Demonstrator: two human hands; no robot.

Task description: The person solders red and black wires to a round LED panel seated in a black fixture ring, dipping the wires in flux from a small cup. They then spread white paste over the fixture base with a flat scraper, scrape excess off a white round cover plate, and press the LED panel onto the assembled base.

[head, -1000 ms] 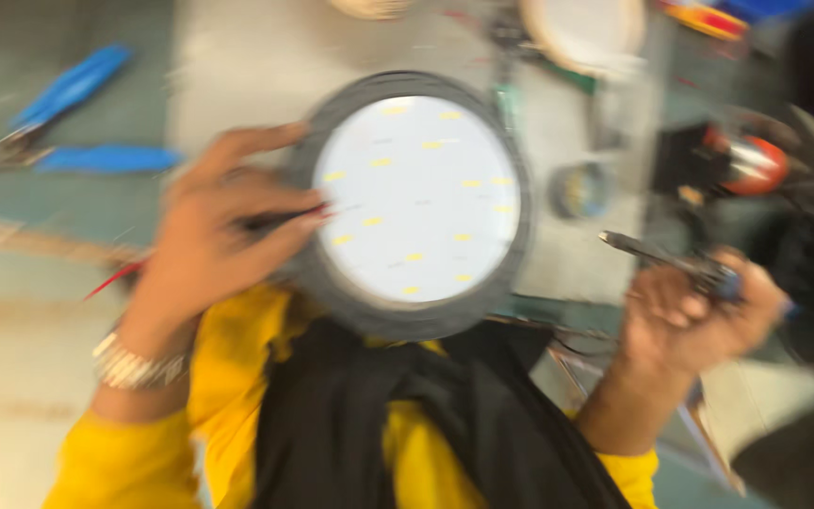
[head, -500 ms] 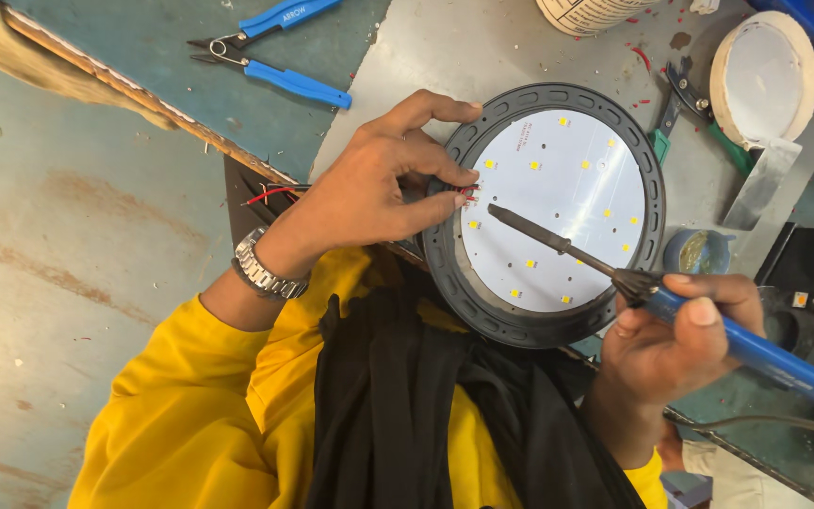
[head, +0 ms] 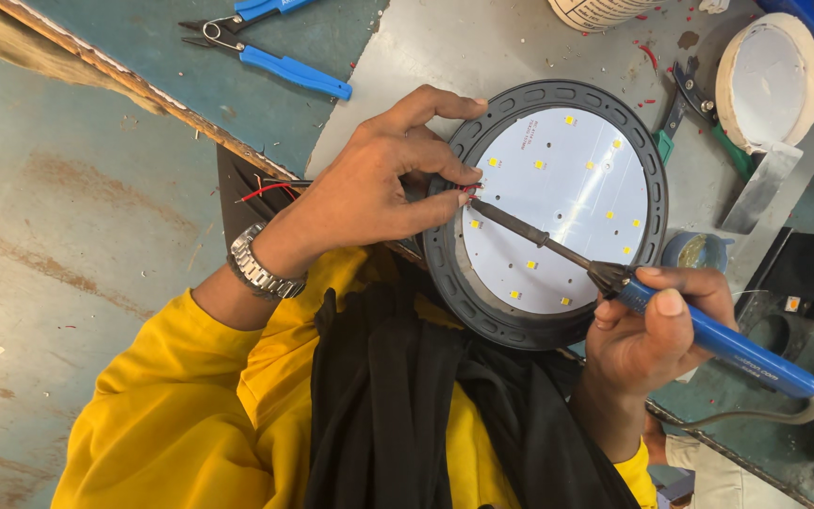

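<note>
Left grip: the left hand pinches a thin red wire tight, keeping it steady on the round light.
Right grip: the right hand holds the blue soldering iron, tip touching the wire.
Light: on the table, near the person.

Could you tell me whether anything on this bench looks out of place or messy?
Only small litter: red wire scraps lie scattered on the grey sheet above the round light panel. Otherwise nothing stands out.

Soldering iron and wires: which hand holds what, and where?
Right hand grips the soldering iron by its blue handle. Left hand pinches the red wire end at the round light panel edge.
</note>
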